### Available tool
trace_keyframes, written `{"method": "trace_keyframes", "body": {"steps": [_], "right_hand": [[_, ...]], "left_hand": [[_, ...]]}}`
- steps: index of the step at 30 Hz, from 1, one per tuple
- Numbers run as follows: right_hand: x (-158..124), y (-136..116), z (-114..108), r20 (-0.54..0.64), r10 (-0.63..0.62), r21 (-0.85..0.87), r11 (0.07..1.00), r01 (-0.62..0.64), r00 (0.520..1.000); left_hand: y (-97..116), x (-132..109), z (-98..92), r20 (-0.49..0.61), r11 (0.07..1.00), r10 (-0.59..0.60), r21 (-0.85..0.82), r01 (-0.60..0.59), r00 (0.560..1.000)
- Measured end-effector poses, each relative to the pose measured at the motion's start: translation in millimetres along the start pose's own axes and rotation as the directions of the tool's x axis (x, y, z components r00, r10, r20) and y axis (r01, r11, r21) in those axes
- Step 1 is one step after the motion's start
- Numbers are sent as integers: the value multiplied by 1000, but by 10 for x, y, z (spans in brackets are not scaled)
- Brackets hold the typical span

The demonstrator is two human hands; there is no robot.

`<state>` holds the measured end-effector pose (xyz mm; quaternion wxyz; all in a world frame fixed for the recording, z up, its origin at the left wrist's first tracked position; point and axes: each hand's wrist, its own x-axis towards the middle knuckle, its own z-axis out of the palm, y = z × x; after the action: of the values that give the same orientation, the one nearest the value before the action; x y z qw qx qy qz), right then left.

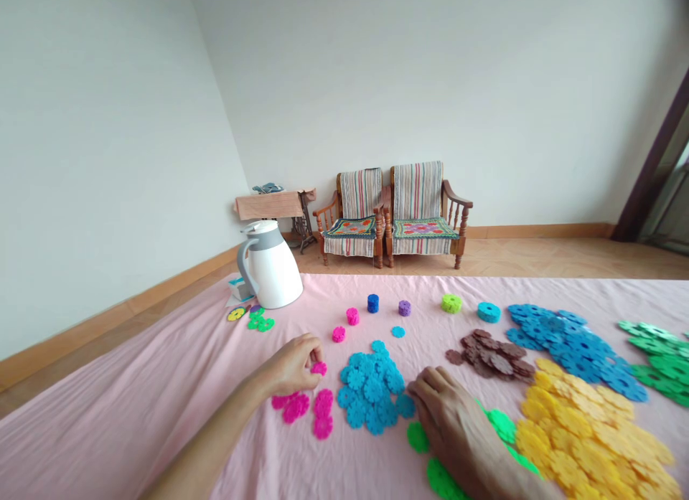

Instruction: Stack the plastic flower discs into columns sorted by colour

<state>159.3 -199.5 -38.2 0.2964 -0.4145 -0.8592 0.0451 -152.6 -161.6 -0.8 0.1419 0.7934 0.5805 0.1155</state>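
My left hand (291, 365) pinches a pink flower-shaped plastic disc (319, 369) between thumb and fingers, above several loose pink discs (296, 408) on the cloth. At the right edge of a light-blue disc pile (371, 389), my right hand (449, 417) has its fingers curled together, with a light-blue disc (405, 406) at the fingertips. Bright green discs (442, 478) lie partly hidden beneath my right hand and wrist. Farther back stand two small pink stacks (352, 315), plus dark blue (373, 303), purple (404, 308), lime (451, 303) and light-blue (489, 312) stacks.
A pink cloth (177, 385) covers the table. To the right spread brown (498, 356), blue (570, 342), yellow (586, 428) and green (664, 364) disc piles. A white jug (275, 270) stands at the back left. Two wooden chairs (417, 199) are by the wall.
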Motion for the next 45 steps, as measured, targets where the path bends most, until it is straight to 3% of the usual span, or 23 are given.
{"method": "trace_keyframes", "body": {"steps": [5, 11, 15, 18, 23, 30, 36, 38, 40, 42, 45], "right_hand": [[-4, -10, -7, -6, 7, 4, 1000, -7, 1000], [-7, 3, 1, 1, -4, 1, 1000, 4, 1000], [-5, -3, 0, 78, 39, 11, 999, -40, 996], [3, -18, -13, 138, 69, 12, 997, -71, 988], [11, -30, -23, 140, 66, 3, 998, -67, 988], [-5, -10, -5, 134, 66, -8, 998, -65, 989], [-2, 6, 7, 95, 40, -14, 999, -39, 995], [-3, 6, 9, 92, 37, -18, 999, -36, 995], [-7, 2, 6, 96, 40, -13, 999, -39, 995], [-11, -5, -2, 116, 51, 1, 999, -51, 992], [-9, -16, -18, 149, 67, 7, 998, -69, 987]], "left_hand": [[71, 99, -28, -41, 1000, -6, -17, 5, 999], [85, 351, -97, -221, 998, -45, -49, 34, 974], [105, 479, -94, -252, 999, -31, -37, 22, 967], [151, 539, -77, -250, 1000, -1, -30, -6, 968], [185, 604, -26, -212, 997, 72, -1, -74, 975], [167, 621, 11, -175, 999, 45, 35, -40, 983], [217, 482, -68, -224, 999, 43, 10, -42, 974], [263, 335, -131, -147, 998, 45, -36, -51, 988], [317, 143, -199, 41, 990, 80, -117, -75, 996], [368, -56, -254, 201, 979, 124, -186, -86, 972], [415, -272, -283, 270, 977, 144, -189, -94, 952]]}}
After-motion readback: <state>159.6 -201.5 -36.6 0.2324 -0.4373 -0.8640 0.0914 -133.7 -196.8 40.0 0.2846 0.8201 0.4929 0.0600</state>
